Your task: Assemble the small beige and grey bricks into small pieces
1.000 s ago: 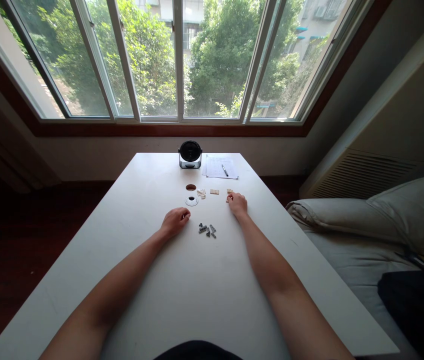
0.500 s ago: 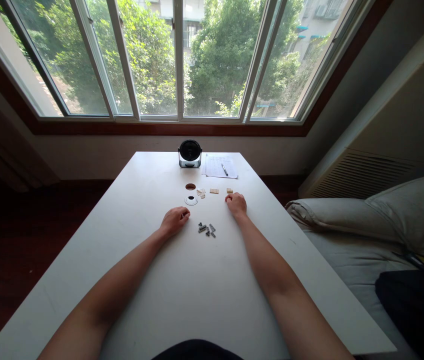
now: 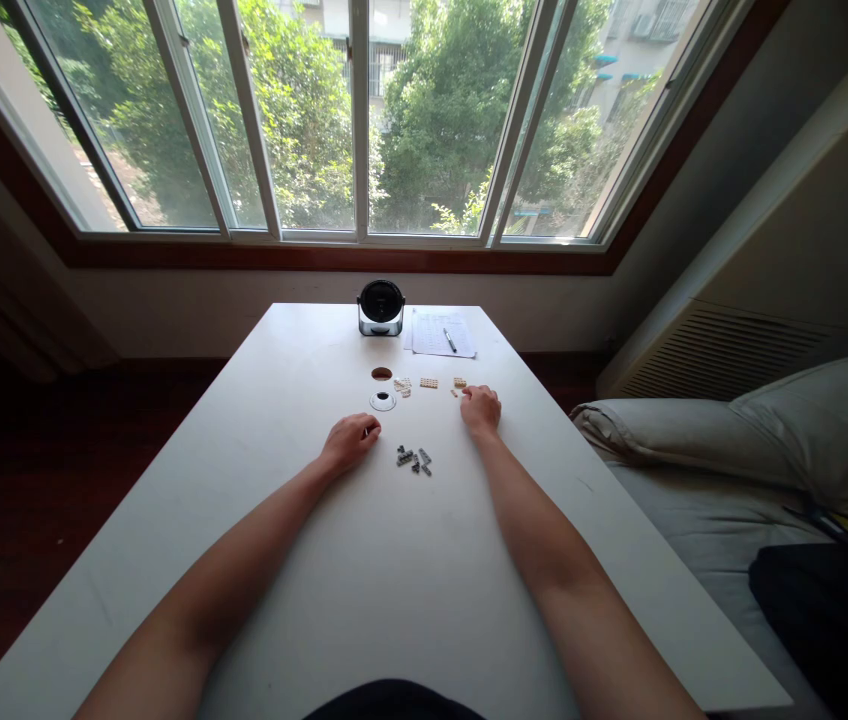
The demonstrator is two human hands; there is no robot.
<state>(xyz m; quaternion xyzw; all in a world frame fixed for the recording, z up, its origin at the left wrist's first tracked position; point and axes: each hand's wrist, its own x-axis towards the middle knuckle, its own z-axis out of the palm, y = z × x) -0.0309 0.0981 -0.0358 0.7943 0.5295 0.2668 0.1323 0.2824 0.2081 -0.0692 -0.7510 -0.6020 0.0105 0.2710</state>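
Note:
My right hand (image 3: 482,408) rests on the white table, just right of a small tan piece (image 3: 454,394) and below a tan studded block (image 3: 460,382). Its fingers are slightly apart, and nothing shows between them. My left hand (image 3: 351,440) lies to the left with its fingers curled in; what they hold, if anything, is hidden. Between the hands, nearer to me, is a loose group of grey building pieces (image 3: 414,460). Another tan studded block (image 3: 428,383) lies farther left, beside scattered small tan pieces (image 3: 402,386).
A round hole (image 3: 381,374) is cut in the tabletop (image 3: 386,580), with a round cover ring (image 3: 383,401) close by. At the far end stand a small black fan (image 3: 381,303) and paper sheets (image 3: 435,335) with a pen (image 3: 449,340). A sofa (image 3: 694,430) is on the right.
My right hand has drawn back slightly to the right, away from the tan block, and the small tan piece beneath it has come into view. My left hand has stayed in place.

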